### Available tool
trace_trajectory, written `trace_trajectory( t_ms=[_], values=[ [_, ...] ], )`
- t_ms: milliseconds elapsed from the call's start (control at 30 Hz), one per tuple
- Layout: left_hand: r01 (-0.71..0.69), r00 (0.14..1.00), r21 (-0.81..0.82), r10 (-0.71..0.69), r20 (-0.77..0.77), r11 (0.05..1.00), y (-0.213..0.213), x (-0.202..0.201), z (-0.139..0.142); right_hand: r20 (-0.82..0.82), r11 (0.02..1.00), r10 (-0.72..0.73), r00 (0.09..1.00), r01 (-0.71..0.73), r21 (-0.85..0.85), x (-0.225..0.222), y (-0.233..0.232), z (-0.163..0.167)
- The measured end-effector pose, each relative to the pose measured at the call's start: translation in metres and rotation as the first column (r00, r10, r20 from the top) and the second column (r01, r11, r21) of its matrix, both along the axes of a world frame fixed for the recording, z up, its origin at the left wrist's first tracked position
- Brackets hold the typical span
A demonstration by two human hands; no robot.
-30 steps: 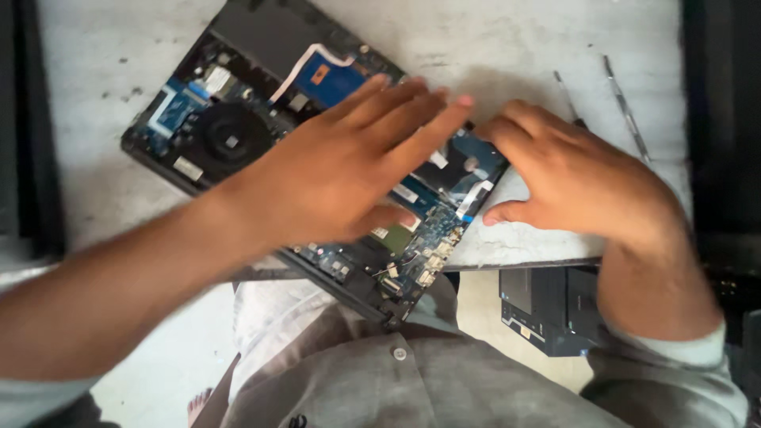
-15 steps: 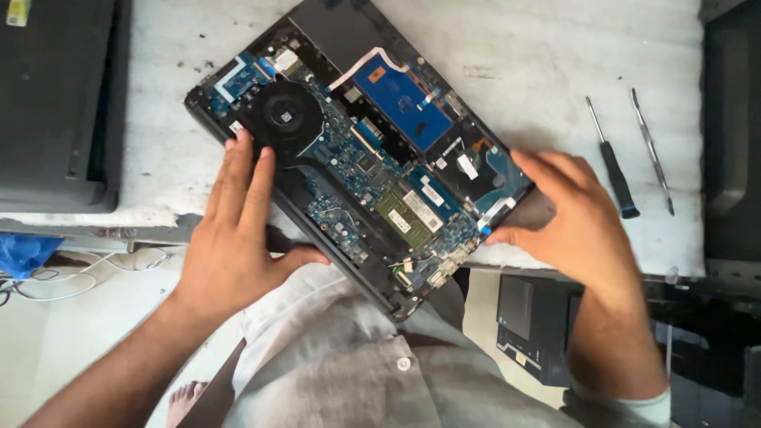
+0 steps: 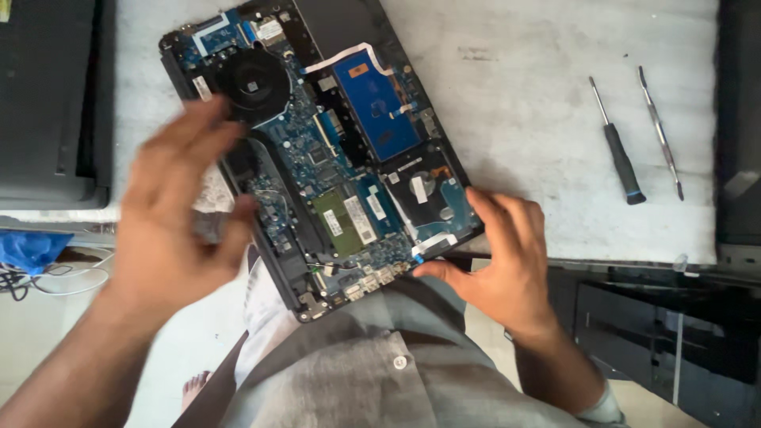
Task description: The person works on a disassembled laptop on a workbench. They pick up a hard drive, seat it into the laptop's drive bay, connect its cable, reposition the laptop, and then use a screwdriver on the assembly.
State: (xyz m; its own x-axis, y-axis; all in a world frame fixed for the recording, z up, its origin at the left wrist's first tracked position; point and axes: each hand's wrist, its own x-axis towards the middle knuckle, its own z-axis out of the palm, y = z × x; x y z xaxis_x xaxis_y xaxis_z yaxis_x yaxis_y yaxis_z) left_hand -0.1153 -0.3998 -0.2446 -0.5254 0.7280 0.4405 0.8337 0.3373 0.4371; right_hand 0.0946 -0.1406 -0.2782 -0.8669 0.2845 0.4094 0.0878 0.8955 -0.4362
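White, scuffed tabletop carries an opened laptop, lying at an angle with its bottom cover off and its near corner overhanging the table edge toward the person. Inside the laptop: black round fan at the far left, blue rectangular panel right of the fan, green memory module nearer the person. Left hand hovers at the laptop's left edge, blurred by motion; fingers spread, tips near the fan, thumb at the chassis rim; contact cannot be told. Right hand sits at the laptop's near right corner, fingers loosely spread along the edge, thumb tip touching the rim by a small blue tab; it grips nothing separate. Right of the laptop, well apart from it, lie 2 tools side by side: a black-handled screwdriver and a thin metal pry tool. Left of the laptop rests a dark closed device.
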Motion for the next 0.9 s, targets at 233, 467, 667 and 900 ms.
trace_trajectory(
  t_ms=[233,467,667,900],
  values=[
    [0.244,0.964,-0.035,-0.238,0.114,0.969,0.096,0.025,0.007,-0.047,0.980,0.045,0.998,-0.054,-0.191,0.014,0.006,-0.004],
    [0.231,0.972,-0.088,-0.234,-0.031,0.969,0.128,0.028,-0.013,-0.175,0.993,0.088,0.981,-0.100,-0.062,0.013,0.021,-0.018],
    [0.213,0.975,-0.093,-0.218,-0.045,0.973,0.129,0.031,-0.016,-0.218,0.994,0.107,0.970,-0.102,0.034,0.010,0.022,-0.025],
    [0.202,0.978,-0.156,-0.207,-0.016,0.967,0.136,0.030,-0.008,-0.206,0.988,0.149,0.967,-0.138,0.068,0.007,0.028,-0.024]
  ],
)
